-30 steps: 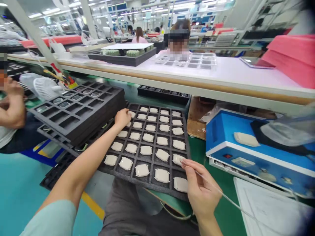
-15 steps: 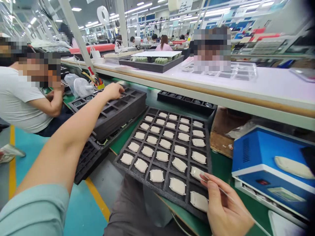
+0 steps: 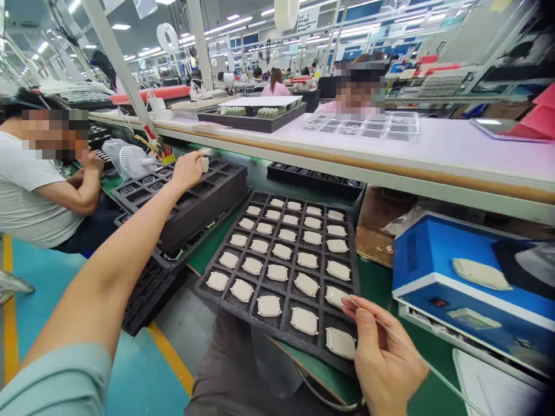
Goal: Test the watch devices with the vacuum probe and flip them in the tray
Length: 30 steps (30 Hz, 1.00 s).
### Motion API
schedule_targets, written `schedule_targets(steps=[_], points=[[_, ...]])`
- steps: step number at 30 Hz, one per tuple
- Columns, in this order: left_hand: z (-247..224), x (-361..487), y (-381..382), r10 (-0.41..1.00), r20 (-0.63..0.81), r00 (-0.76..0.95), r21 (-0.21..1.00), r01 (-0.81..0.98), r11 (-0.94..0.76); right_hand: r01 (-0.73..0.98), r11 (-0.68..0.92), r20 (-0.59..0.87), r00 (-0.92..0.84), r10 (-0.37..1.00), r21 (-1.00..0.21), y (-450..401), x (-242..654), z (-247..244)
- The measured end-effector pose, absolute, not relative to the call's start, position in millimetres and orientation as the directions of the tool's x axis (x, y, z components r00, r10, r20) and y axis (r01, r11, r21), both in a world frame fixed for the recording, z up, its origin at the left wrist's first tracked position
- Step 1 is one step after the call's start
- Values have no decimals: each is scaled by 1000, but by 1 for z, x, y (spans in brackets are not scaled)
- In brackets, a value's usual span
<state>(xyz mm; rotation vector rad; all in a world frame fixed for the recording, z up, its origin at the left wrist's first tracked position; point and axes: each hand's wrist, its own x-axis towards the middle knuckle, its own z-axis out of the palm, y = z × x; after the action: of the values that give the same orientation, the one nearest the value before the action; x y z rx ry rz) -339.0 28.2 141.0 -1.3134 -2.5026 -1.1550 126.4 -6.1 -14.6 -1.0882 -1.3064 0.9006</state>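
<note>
My left hand (image 3: 189,171) is closed on a small cream part (image 3: 204,164), held above a stack of black foam trays (image 3: 208,202) with dark-screened pieces in some compartments. My right hand (image 3: 384,349) pinches a thin pale cord (image 3: 403,341) at the right edge of a black foam tray (image 3: 243,309). That tray is divided into square compartments holding several cream parts (image 3: 269,306). The fingertips of my right hand are at the cream part (image 3: 336,296) near the tray's right edge.
A blue box-shaped machine (image 3: 437,277) bears a cream part on top at the right. Behind the trays runs a raised white shelf (image 3: 277,141). A small white fan (image 3: 134,162) is at the left, near a person in a white shirt (image 3: 21,185).
My left hand has lifted off the tray stack, and a cream part now shows in its fingers. The camera view has shifted slightly; my right hand stays at the tray's edge with the cord.
</note>
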Motion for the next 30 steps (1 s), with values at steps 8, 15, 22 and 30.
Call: schedule_targets(steps=[8,15,22,30], points=[[67,-152,-20,777,137,-614,987,151,-55,86,485,490,49,870,-870,5,127,-23],[16,-27,-21,936,24,-352,999,-35,-39,52,601,602,12,798,-798,17,126,-16],[2,-17,-16,933,86,-349,995,-9,-95,-4,597,596,-49,801,-803,20,126,-10],[2,-16,-18,930,108,-352,994,13,-110,-13,603,602,-73,795,-798,21,127,-11]])
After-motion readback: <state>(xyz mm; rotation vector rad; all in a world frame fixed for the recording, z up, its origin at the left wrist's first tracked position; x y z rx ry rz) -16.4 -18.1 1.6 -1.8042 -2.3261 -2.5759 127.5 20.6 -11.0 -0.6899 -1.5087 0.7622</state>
